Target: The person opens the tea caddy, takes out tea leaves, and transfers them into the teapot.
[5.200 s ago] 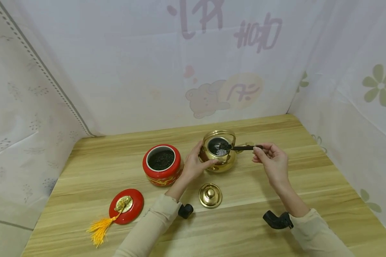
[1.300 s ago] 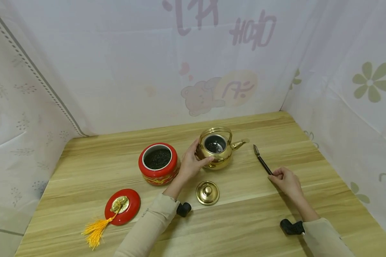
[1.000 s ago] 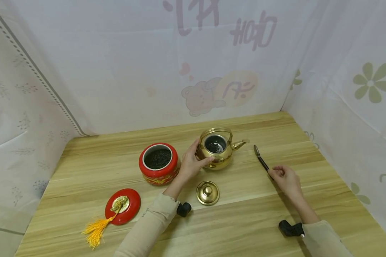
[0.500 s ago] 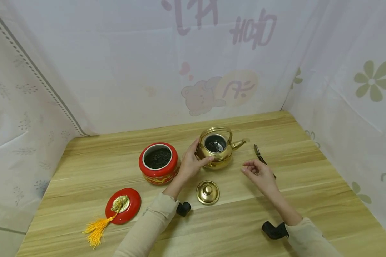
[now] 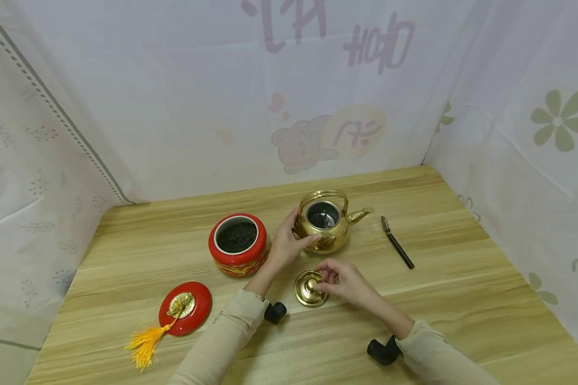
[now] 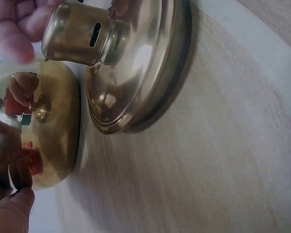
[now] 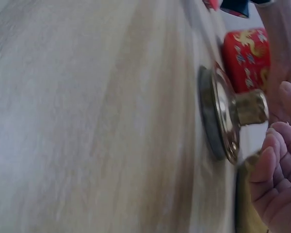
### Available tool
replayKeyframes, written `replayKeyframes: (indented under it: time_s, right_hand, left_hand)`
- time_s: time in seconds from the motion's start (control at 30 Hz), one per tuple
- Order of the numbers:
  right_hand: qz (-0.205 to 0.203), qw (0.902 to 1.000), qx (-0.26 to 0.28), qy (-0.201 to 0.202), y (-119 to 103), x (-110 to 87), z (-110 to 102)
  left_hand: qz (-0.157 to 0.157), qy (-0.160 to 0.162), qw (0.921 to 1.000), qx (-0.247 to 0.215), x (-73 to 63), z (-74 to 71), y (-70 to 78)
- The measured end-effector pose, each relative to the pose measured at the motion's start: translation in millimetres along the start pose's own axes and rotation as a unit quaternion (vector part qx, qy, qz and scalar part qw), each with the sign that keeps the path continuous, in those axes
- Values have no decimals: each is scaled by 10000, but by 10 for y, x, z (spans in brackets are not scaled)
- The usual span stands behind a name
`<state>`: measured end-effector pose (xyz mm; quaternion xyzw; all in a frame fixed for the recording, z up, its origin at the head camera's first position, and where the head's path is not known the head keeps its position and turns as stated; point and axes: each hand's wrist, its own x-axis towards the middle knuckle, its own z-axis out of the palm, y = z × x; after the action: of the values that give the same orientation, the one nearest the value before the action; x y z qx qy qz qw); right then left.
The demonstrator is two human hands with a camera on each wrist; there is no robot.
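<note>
My left hand [image 5: 283, 245] grips the side of a shiny gold teapot [image 5: 336, 233], thumb at the front. The pot is uncovered, and dark tea leaves lie in its metal strainer. In front of it, the gold teapot lid [image 5: 304, 295] rests knob up on the table. My right hand [image 5: 349, 283] hovers at the lid's knob, fingers loosely bent. Both wrist views show a small gap between those fingertips [image 7: 267, 158] and the knob [image 7: 252, 107]. A tea scoop [image 5: 398, 248] with a dark handle lies right of the pot.
Left of the teapot stands a red jar [image 5: 240, 260] with gold decoration, nearly full of dark tea leaves. Its red lid [image 5: 198, 315] lies nearer the front left, a yellow tassel [image 5: 144, 345] trailing from it. Printed cloth [image 5: 197, 107] hangs behind the wooden table [image 5: 462, 299].
My right hand was over the teapot with the scoop, then laid the scoop on the table, let go and moved left to the lid. The left hand has stayed on the teapot.
</note>
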<state>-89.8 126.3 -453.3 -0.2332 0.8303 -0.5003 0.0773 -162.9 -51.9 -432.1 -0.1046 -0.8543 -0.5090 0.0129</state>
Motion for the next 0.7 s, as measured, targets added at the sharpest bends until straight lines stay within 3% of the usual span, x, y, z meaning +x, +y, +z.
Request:
replayKeyframes:
  time_s: [0.4,0.7]
  right_hand:
    - [-86,9975,-398,-584,-19,63,86]
    - [-261,9967,-563,-515,-6,59,121]
  left_hand:
    - [131,21,9999,-28,15,3,-6]
    - [58,29,10000,22,9,7,-10]
